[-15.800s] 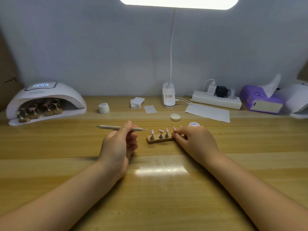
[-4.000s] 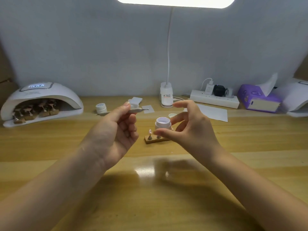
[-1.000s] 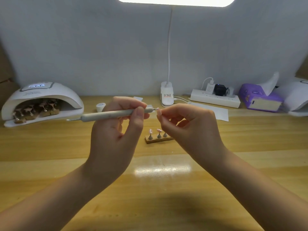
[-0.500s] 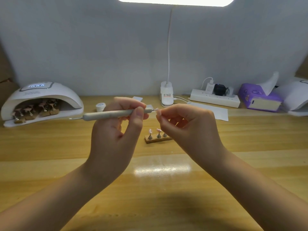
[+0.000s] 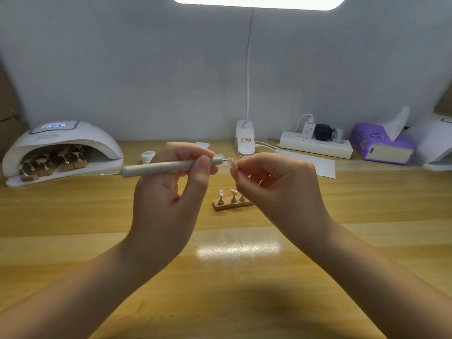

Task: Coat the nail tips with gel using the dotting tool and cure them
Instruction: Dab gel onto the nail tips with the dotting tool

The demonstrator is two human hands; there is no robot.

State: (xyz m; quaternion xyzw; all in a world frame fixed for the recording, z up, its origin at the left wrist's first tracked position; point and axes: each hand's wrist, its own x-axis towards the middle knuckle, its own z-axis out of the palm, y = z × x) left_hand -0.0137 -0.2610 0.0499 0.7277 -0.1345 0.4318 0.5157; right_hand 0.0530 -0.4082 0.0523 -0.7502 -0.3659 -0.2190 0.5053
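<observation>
Both hands were raised above the wooden worktop (image 5: 73, 241), meeting near centre. Left hand (image 5: 168, 204) gripped the dotting tool (image 5: 168, 165) w/ thumb and fingers curled round its grey shaft, tool lying roughly level, metal point aimed right. Right hand (image 5: 281, 192) pinched a small pink nail tip (image 5: 233, 164) btwn thumb and forefinger, grip clamped on it; whether the tip sat on a stand could not be told. Tool point was touching or just beside that tip; too small to tell which.

Below and beyond the hands, a small wooden block (image 5: 232, 205) lay on the worktop w/ three little metal stands; the left and middle ones carried pink nail tips (image 5: 232, 191), the right one looked bare, partly hidden by the right hand.

Far left: white curing lamp (image 5: 61, 140), display lit on top, w/ several more wooden blocks and tips inside its opening. Just right of it, near the tool shaft, a small white jar (image 5: 148, 156). Far centre: clip-on desk lamp (image 5: 245, 140), stem rising to the bright panel at top. Right of that, a white power strip (image 5: 315, 146) w/ chargers plugged in, a white paper sheet (image 5: 320, 166) lying in front, then a purple tissue pack (image 5: 381, 145) w/ a tissue sticking up. At the far right edge, another white device (image 5: 437, 148), only partly in view.
</observation>
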